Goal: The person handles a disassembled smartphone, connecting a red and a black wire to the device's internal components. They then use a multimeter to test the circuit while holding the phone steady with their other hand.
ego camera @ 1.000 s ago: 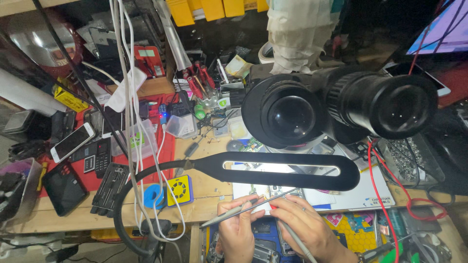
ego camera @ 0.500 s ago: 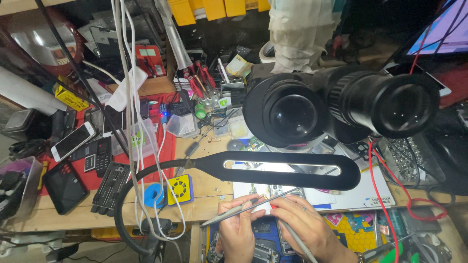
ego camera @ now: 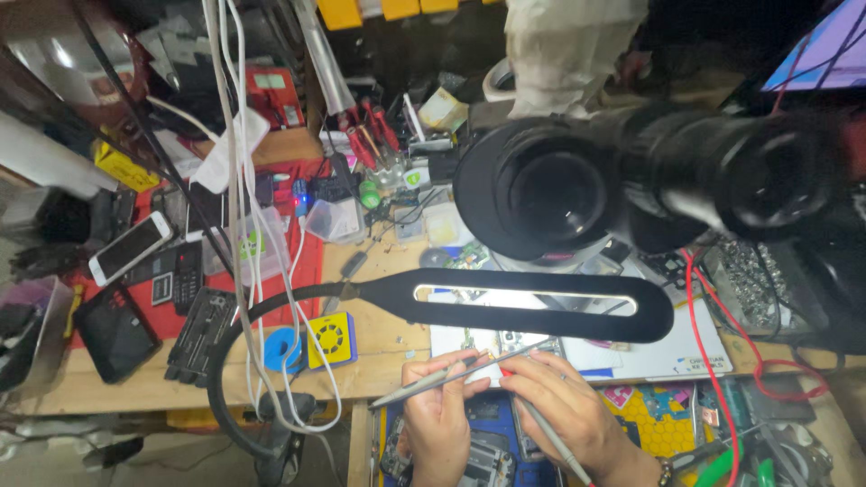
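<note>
Left hand (ego camera: 439,424) grips grey tweezers (ego camera: 451,377); right hand (ego camera: 564,410) grips a slim probe (ego camera: 550,442). Both tips meet over a circuit board (ego camera: 492,347) between the hands. Far left, a clear tray (ego camera: 41,329) holds dark parts

Thin metal tweezers (ego camera: 451,379), tilted.
</note>
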`<state>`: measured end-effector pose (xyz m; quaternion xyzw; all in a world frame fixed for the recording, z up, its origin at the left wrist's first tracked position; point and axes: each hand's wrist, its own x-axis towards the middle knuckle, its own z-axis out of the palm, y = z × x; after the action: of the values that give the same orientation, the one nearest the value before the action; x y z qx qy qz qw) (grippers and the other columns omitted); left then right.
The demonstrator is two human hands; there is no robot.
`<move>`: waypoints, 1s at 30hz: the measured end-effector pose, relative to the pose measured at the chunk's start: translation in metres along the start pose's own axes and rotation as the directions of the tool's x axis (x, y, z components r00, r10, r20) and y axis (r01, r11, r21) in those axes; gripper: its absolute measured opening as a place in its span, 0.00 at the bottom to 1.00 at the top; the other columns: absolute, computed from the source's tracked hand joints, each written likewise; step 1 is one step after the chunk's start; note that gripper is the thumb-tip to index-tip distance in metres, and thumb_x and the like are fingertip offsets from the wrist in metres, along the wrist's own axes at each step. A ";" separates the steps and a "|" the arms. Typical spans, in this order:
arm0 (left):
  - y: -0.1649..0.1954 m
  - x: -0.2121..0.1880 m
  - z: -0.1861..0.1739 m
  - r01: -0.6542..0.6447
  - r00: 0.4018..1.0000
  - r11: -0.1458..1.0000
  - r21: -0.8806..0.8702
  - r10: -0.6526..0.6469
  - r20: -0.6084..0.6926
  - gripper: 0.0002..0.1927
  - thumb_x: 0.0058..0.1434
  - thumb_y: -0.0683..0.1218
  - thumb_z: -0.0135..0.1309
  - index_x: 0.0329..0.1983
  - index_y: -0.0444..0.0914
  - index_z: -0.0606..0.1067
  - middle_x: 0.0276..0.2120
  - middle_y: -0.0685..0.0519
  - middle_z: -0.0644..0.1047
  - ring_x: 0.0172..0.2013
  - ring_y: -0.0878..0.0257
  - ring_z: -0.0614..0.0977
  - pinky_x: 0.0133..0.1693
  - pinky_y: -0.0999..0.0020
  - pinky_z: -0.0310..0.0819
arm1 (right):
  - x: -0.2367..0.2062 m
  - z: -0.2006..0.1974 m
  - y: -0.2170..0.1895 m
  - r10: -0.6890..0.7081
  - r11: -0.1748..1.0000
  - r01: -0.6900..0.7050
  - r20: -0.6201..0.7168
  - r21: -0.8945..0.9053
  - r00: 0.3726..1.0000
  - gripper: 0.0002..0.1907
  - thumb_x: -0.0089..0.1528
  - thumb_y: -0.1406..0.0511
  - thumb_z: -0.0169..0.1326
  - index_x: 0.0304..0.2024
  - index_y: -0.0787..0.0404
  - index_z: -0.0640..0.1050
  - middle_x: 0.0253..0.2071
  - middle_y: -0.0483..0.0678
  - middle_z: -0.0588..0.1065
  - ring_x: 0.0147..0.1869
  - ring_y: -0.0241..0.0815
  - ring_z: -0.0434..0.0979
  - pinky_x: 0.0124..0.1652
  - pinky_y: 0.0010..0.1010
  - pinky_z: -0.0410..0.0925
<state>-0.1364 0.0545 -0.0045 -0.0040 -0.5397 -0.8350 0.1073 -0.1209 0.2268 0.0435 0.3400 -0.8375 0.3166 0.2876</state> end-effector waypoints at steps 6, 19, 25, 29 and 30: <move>0.013 -0.004 0.001 0.016 1.000 1.000 -0.009 -0.015 0.021 0.08 0.69 0.39 0.47 0.45 0.29 0.64 0.48 0.36 0.79 0.47 0.53 0.86 0.43 0.65 0.89 | 0.005 0.001 -0.006 0.005 1.000 -0.005 -0.004 0.020 1.000 0.18 0.53 0.75 0.61 0.46 0.69 0.77 0.50 0.57 0.78 0.55 0.54 0.81 0.57 0.46 0.72; 0.019 -0.006 0.003 0.015 1.000 1.000 0.006 -0.016 0.026 0.08 0.69 0.39 0.47 0.45 0.29 0.64 0.48 0.37 0.79 0.47 0.53 0.86 0.42 0.65 0.89 | 0.005 0.000 -0.008 0.039 0.998 -0.039 0.005 0.040 0.999 0.18 0.53 0.75 0.61 0.47 0.67 0.77 0.49 0.57 0.79 0.54 0.52 0.82 0.58 0.46 0.72; 0.017 -0.006 0.003 0.022 0.999 1.000 -0.007 -0.022 0.024 0.08 0.69 0.39 0.47 0.45 0.29 0.64 0.48 0.37 0.79 0.47 0.54 0.86 0.43 0.65 0.89 | 0.006 0.000 -0.009 0.052 0.998 -0.052 -0.003 0.046 0.999 0.18 0.54 0.75 0.61 0.47 0.67 0.77 0.49 0.57 0.79 0.53 0.52 0.82 0.57 0.45 0.73; 0.017 -0.006 0.002 0.001 1.000 1.000 0.005 -0.001 0.030 0.09 0.69 0.39 0.47 0.45 0.28 0.64 0.48 0.37 0.79 0.48 0.54 0.86 0.43 0.65 0.89 | 0.006 -0.001 -0.010 0.046 0.998 -0.046 0.000 0.048 0.999 0.17 0.54 0.75 0.61 0.46 0.68 0.77 0.49 0.57 0.79 0.53 0.52 0.82 0.57 0.45 0.73; 0.017 -0.007 0.003 -0.001 1.000 1.000 0.012 0.001 0.028 0.09 0.69 0.39 0.47 0.45 0.28 0.64 0.48 0.37 0.79 0.48 0.54 0.85 0.43 0.65 0.89 | 0.006 -0.001 -0.010 0.041 0.998 -0.041 -0.002 0.048 0.999 0.17 0.54 0.75 0.61 0.46 0.68 0.77 0.48 0.57 0.79 0.53 0.52 0.82 0.57 0.45 0.73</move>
<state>-0.1271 0.0514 0.0114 -0.0154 -0.5463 -0.8314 0.1003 -0.1171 0.2192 0.0517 0.3289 -0.8362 0.3428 0.2740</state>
